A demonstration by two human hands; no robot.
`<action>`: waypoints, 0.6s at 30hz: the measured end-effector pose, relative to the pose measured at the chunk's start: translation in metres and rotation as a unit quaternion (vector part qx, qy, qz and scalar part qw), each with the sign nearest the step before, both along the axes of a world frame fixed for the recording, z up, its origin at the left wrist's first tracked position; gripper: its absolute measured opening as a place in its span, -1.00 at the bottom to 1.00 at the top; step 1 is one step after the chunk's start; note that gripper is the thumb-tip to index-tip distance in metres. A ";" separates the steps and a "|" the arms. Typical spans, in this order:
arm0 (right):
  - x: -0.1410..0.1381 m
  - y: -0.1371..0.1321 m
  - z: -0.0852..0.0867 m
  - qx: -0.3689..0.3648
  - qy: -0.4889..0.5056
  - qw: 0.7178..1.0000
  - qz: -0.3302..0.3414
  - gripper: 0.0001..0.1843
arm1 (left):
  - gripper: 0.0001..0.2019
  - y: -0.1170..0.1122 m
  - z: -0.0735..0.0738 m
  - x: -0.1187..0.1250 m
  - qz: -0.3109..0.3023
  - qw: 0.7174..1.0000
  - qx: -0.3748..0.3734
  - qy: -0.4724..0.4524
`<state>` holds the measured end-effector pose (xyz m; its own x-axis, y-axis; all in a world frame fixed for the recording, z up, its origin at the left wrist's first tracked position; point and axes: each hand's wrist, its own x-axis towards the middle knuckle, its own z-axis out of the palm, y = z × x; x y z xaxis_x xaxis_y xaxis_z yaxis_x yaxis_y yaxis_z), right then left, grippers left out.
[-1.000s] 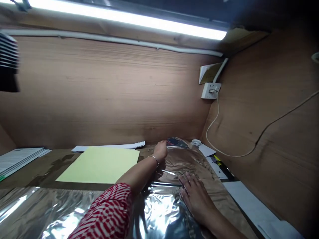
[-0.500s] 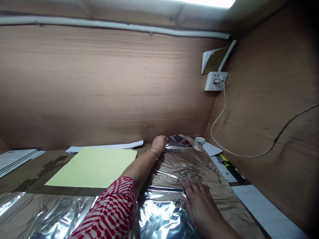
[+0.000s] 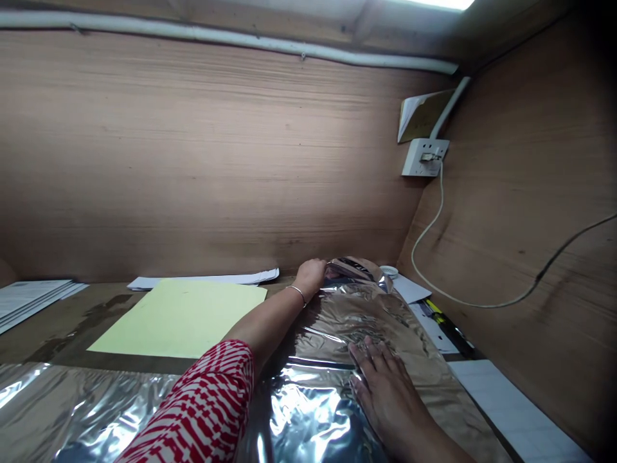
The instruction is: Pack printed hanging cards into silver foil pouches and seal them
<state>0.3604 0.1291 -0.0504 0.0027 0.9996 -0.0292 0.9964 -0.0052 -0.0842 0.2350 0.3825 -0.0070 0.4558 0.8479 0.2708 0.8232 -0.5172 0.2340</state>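
Note:
A large piece of shiny, creased silver foil lies in front of me, its far end lifted into a rounded fold near the back wall. I cannot tell whether it is a sheet or a bag. My left hand, with a thin bangle at the wrist, reaches to that far end and has its fingers closed on the edge; the fingertips are partly hidden. Lower down and to the right, my right hand rests flat on the foil with fingers stretched out.
To the left lie a pale yellow sheet, white papers and more silver foil. A yellow-black cutter and white sheets line the right side. A cable hangs from the wall socket.
The foil's far end has been raised and bulges further to the right under my left hand. My right hand stays flat in nearly the same place. The view has shifted slightly.

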 end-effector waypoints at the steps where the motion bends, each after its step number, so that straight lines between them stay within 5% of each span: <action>1: 0.002 0.000 0.001 0.008 0.016 1.000 0.003 -0.37 | -0.71 -0.002 0.002 0.000 -0.004 1.000 0.008 -0.004; 4: 0.012 0.008 0.010 0.063 0.152 0.986 0.021 -0.48 | -0.73 -0.009 0.006 -0.001 -0.021 0.999 0.031 -0.022; 8: 0.034 0.043 0.035 0.152 0.387 0.907 -0.060 -0.76 | -0.80 -0.023 0.005 0.002 -0.058 0.997 0.042 -0.042; 13: 0.040 0.117 0.047 0.139 0.472 0.852 -0.178 -0.60 | -0.88 -0.040 0.005 0.008 -0.091 0.992 0.051 -0.069; 18: 0.030 0.175 0.043 0.106 0.508 0.812 -0.268 -0.73 | -0.87 -0.049 0.008 0.008 -0.120 0.989 0.042 -0.080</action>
<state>0.3906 0.3036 -0.0070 0.5205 0.8461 -0.1152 0.2730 -0.2928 -0.9164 0.2426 0.3337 0.0014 0.5862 0.6925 0.4206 0.6306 -0.7159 0.2998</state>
